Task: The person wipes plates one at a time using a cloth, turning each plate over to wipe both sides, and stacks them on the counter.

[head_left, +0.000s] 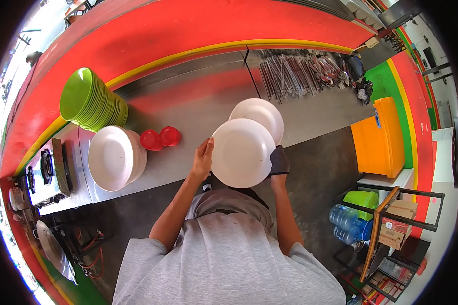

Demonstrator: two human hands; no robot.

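A: Since your view is the clearer one, what can you count, from near to far?

B: Closest is one round white plate [239, 155], before the person in the grey shirt [234, 259], at the near edge of the stainless-steel counter [208, 109]. One more round white plate, the farther plate [264, 114], shows just beyond, partly covered by the first in this view. To the left are two small red cups [170, 136], side by side; next to them, one stack of white bowls [112, 158], and farther off, one stack of lime-green bowls [94, 101]. Both are nested too closely to number. Far right lie rows of long, thin utensils [295, 73], too many to count.

A: And the hands?

B: Both forearms reach forward. The bare left hand [204, 156] pinches the plate's left rim, thumb uppermost. The right hand [279, 162], in a dark glove, is at its right rim; its fingers are unclear, so I can't tell how firmly they close.

A: How does the nearest plate look?

B: Face up, glossy and shallow, with a smooth raised rim. Whether it touches the one behind, I can't tell.
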